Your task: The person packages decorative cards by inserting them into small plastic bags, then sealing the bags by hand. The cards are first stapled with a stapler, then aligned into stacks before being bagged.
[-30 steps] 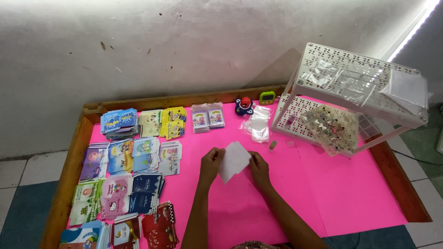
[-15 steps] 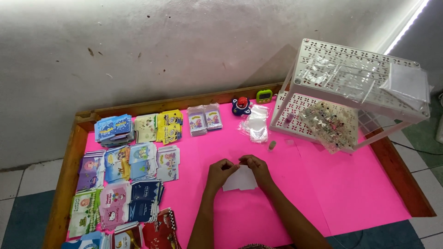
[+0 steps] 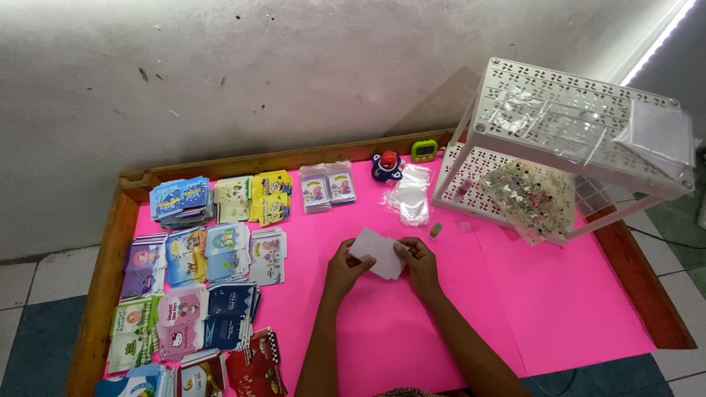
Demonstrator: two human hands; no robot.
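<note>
White card [image 3: 379, 253] is sitting near the middle of the pink table [image 3: 559, 309], raised just off the surface, with both hands pinching it: the left hand [image 3: 344, 269] is gripping its nine o'clock edge and the right hand [image 3: 419, 263] is clamping its three o'clock edge, fingers closed on the card. Going by how things lie, the work is looking early for this piece: the card is staying bare and outside any sleeve, while finished-looking colourful packs [image 3: 193, 272] are already lying in rows at nine o'clock. A white rack [image 3: 581, 140] is standing at two o'clock, holding clear sheets and a bag of small beads. Clear plastic sleeves [image 3: 410, 197] are lying at twelve o'clock, well apart from the hands. The card is looking plain, flat, rectangular and slightly tilted.
</note>
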